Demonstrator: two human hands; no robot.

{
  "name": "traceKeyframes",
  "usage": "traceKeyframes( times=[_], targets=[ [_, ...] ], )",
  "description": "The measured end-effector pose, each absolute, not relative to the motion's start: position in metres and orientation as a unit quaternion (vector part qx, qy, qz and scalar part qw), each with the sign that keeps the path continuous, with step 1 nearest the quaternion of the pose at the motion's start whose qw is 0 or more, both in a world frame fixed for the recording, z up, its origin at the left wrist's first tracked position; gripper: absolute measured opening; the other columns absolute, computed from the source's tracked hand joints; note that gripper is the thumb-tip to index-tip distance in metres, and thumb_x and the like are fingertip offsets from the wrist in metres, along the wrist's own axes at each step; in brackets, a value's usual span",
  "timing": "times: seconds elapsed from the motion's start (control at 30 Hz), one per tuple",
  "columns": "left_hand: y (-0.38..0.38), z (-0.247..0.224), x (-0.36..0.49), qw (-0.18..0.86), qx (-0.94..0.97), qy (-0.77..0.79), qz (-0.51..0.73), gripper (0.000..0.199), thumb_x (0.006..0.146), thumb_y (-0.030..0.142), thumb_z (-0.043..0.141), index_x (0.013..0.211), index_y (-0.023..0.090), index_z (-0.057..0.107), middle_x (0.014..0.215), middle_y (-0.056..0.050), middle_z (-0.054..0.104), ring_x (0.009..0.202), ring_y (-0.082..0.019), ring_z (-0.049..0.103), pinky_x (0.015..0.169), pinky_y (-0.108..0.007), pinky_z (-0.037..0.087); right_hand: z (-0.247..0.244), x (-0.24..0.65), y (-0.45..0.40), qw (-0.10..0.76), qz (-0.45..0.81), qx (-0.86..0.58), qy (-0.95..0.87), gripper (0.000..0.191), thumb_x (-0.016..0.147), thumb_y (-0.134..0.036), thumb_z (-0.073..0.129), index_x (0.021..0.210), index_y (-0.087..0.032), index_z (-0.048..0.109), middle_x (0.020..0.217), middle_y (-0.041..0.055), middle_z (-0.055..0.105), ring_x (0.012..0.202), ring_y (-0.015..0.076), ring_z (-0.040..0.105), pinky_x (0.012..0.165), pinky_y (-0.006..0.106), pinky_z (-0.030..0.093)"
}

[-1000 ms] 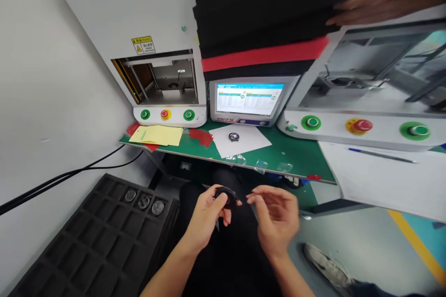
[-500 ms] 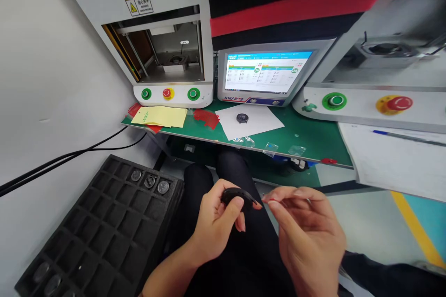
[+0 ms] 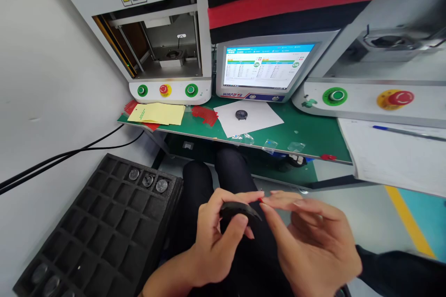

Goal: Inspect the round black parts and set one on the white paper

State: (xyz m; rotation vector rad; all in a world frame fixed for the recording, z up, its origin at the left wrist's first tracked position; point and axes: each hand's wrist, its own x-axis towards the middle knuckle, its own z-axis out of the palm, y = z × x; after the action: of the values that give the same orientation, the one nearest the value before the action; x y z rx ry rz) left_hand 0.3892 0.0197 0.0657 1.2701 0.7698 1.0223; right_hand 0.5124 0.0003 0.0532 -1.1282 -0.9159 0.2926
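One round black thing (image 3: 232, 211) is held in my left grip (image 3: 216, 246), near six o'clock in my view. My right grip (image 3: 313, 241) pinches a tiny red bit (image 3: 260, 200) at that thing's two o'clock. Past them, at twelve o'clock, a watch (image 3: 241, 114) lies on white paper (image 3: 266, 117).

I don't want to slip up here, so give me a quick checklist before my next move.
1. Left grip closed on the black disc: ok.
2. Right grip pinching the red bit: ok.
3. Red bit clear of the left fingertip: cannot tell, they overlap.
4. Disc's underside clean: cannot tell, hidden.
5. Watch lying on the white sheet: ok.
6. Screen showing OK marks: ok, two.
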Motion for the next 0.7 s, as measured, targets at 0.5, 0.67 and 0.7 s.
traceKeyframes(
  times=[0.5,0.67,0.7],
  targets=[
    [0.019,0.061,0.394,0.421,0.716,0.223,0.511,0.019,0.094,0.023,0.052,0.112,0.017,0.056,0.121,-0.014,0.069,0.098,-0.019,0.071,0.072,-0.021,0.057,0.063,0.514,0.000,0.772,0.061,-0.489,-0.402,0.051,0.059,0.007,0.079,0.101,-0.017,0.059,0.085,-0.0034,0.071,0.073,0.0120,0.069,0.084,0.030,0.056],
    [0.015,0.056,0.396,0.490,0.664,0.227,0.517,0.017,0.096,0.022,0.050,0.111,0.018,0.056,0.123,-0.011,0.068,0.062,-0.006,0.066,0.061,-0.016,0.054,0.063,0.514,-0.002,0.759,0.141,-0.525,-0.359,0.043,0.065,-0.001,0.079,0.100,-0.019,0.060,0.080,-0.0027,0.072,0.078,0.0119,0.069,0.079,0.024,0.055],
    [0.015,0.055,0.397,0.499,0.657,0.226,0.518,0.017,0.096,0.022,0.049,0.111,0.019,0.056,0.123,-0.010,0.068,0.061,-0.005,0.065,0.060,-0.016,0.053,0.063,0.513,-0.003,0.758,0.144,-0.529,-0.353,0.041,0.066,-0.002,0.079,0.098,-0.019,0.060,0.074,-0.0041,0.071,0.077,0.0121,0.069,0.082,0.025,0.054]
  ],
)
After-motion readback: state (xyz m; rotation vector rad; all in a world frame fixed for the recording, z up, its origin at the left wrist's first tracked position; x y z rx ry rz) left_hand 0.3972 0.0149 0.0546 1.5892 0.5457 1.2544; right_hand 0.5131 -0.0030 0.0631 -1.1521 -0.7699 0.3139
